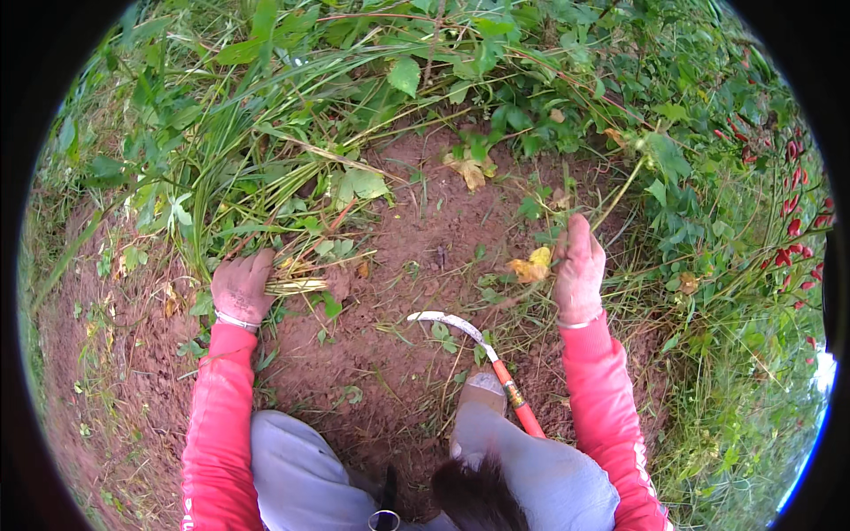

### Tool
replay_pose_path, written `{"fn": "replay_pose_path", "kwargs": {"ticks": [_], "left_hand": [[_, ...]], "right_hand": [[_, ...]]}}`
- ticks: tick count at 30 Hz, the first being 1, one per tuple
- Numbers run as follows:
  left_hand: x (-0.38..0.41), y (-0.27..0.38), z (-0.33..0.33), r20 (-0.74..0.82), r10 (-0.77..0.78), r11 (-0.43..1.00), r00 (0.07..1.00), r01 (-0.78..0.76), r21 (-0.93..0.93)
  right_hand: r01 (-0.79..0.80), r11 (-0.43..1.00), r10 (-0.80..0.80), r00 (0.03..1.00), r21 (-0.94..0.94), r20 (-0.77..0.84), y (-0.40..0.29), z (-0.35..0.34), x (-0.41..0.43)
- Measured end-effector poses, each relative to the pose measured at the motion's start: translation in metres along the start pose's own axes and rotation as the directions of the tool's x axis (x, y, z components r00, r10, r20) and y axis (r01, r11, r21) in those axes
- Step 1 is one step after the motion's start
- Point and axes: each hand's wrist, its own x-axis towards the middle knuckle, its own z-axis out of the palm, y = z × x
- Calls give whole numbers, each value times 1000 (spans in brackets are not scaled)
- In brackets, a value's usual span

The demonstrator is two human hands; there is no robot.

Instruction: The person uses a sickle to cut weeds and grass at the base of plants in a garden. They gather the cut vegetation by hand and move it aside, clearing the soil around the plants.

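Observation:
On the left, my left hand (244, 285) is closed around a thick bundle of pulled grass and weed stalks (299, 285), whose green blades fan out up and away. My right hand (580, 269) grips a pale plant stem (621, 192) that rises to leaves at the upper right. Beside its fingers, on the left, is a yellowed leaf (531, 265). Between my hands a sickle (518, 398) with a curved pale blade and a red handle lies near my right foot, its handle end hidden by my leg. Neither hand touches it.
Reddish soil (398, 372) with scattered weeds lies under and between my legs. Dense green undergrowth (564, 73) borders it ahead and to the right. Red chili-like fruits (793, 226) hang on a plant at the far right. A withered leaf (470, 169) rests on the soil ahead.

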Motion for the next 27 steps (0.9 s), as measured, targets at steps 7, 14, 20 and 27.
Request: {"fn": "replay_pose_path", "kwargs": {"ticks": [7,14,20,27], "left_hand": [[2,-1,2,-49,4,997,999,-8,-71],[0,-8,1,-24,-19,995,1000,16,-101],[0,-7,3,-34,-36,992,999,32,-119],[-3,-11,8,-29,-20,998,999,18,-67]], "right_hand": [[-135,794,261,956,593,-132,-4,19,-73],[-285,743,284,954,605,100,5,7,-109],[-407,843,404,911,351,84,48,0,-91],[12,918,20,997,-397,77,46,-34,-101]]}}
